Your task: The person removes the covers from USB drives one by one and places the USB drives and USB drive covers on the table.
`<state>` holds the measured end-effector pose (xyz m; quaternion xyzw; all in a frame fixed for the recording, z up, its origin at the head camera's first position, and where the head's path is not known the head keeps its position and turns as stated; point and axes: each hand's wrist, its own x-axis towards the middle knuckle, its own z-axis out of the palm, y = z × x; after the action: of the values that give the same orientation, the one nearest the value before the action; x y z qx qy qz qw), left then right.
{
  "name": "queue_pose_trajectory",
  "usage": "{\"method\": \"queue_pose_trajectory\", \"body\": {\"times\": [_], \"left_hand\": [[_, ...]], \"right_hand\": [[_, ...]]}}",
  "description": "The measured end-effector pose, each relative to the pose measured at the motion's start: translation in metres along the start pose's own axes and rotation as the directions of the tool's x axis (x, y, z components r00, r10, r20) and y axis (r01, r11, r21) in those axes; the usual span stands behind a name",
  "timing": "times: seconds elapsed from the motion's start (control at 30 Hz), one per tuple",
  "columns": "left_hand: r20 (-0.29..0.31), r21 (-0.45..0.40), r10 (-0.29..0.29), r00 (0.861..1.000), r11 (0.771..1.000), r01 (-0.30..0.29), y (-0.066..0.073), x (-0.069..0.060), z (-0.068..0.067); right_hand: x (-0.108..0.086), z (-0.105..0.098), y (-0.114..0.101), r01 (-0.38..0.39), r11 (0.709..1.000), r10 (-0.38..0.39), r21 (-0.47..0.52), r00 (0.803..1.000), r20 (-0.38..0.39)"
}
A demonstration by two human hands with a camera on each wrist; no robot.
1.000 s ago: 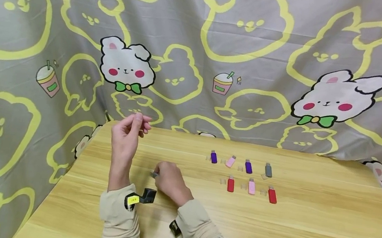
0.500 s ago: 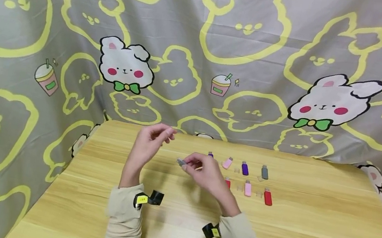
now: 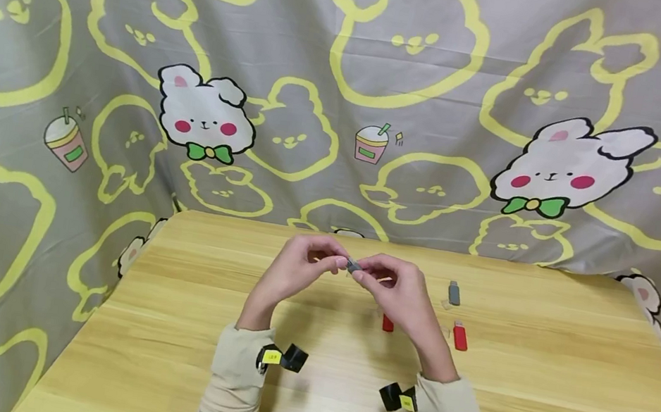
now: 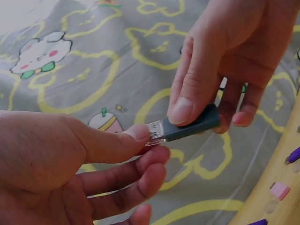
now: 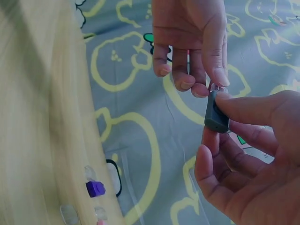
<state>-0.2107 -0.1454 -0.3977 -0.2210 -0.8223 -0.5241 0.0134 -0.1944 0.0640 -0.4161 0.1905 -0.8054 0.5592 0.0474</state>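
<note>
Above the table, both hands meet at a dark grey USB stick (image 4: 199,125). My right hand (image 3: 398,287) pinches its body between thumb and fingers. At the connector end, my left hand (image 3: 302,269) pinches a clear plastic cap (image 4: 157,133) between thumb and index finger. In the left wrist view the cap sits over the metal plug, against the grey body. My left hand's other fingers are loosely bent, touching nothing.
On the wooden table (image 3: 167,352) lie another grey USB stick (image 3: 454,293) and a red one (image 3: 460,336), each with a clear cap beside it. A second red stick (image 3: 388,323) is partly hidden by my right hand. A patterned curtain (image 3: 305,31) hangs behind.
My right hand has lifted the grey USB stick off the left part of the table and carried it up and right. My left hand has moved right to meet it, now pinching the cap.
</note>
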Motion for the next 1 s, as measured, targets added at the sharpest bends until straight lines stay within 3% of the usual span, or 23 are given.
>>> {"method": "queue_pose_trajectory", "body": {"times": [0.3, 0.43, 0.5, 0.57, 0.67, 0.73, 0.77, 0.87, 1.0], "left_hand": [[-0.044, 0.007, 0.035, 0.998, 0.999, -0.035, -0.001, 0.003, 0.008], [-0.057, 0.014, 0.024, 0.998, 1.0, -0.024, -0.001, 0.004, 0.01], [-0.091, 0.0, 0.009, 0.996, 1.0, -0.009, -0.002, 0.004, 0.008], [-0.175, -0.027, -0.009, 0.985, 1.0, 0.004, -0.003, 0.003, 0.002], [-0.333, -0.091, -0.046, 0.942, 0.996, 0.016, -0.006, -0.002, -0.013], [-0.389, -0.115, -0.061, 0.919, 0.993, 0.017, -0.009, -0.006, -0.024], [-0.395, -0.12, -0.066, 0.916, 0.993, 0.02, -0.01, -0.008, -0.027], [-0.356, -0.094, -0.06, 0.933, 0.995, 0.028, -0.012, -0.009, -0.031], [-0.308, -0.043, -0.04, 0.951, 0.999, 0.028, -0.012, -0.008, -0.027]], "right_hand": [[0.001, 0.003, -0.002, 0.018, 0.998, -0.019, -0.061, 1.0, -0.019], [-0.001, 0.0, -0.001, 0.001, 0.996, -0.002, -0.092, 1.0, -0.012], [-0.002, -0.004, 0.0, -0.014, 0.992, 0.012, -0.125, 1.0, -0.016], [-0.004, -0.01, 0.003, -0.036, 0.986, 0.031, -0.16, 0.999, -0.033], [-0.007, -0.023, 0.009, -0.078, 0.976, 0.06, -0.202, 0.994, -0.094], [-0.008, -0.03, 0.013, -0.097, 0.974, 0.072, -0.203, 0.989, -0.128], [-0.008, -0.032, 0.014, -0.104, 0.973, 0.076, -0.207, 0.988, -0.138], [-0.007, -0.03, 0.019, -0.124, 0.97, 0.097, -0.21, 0.986, -0.132], [-0.006, -0.016, 0.024, -0.186, 0.953, 0.17, -0.241, 0.982, -0.085]]}}
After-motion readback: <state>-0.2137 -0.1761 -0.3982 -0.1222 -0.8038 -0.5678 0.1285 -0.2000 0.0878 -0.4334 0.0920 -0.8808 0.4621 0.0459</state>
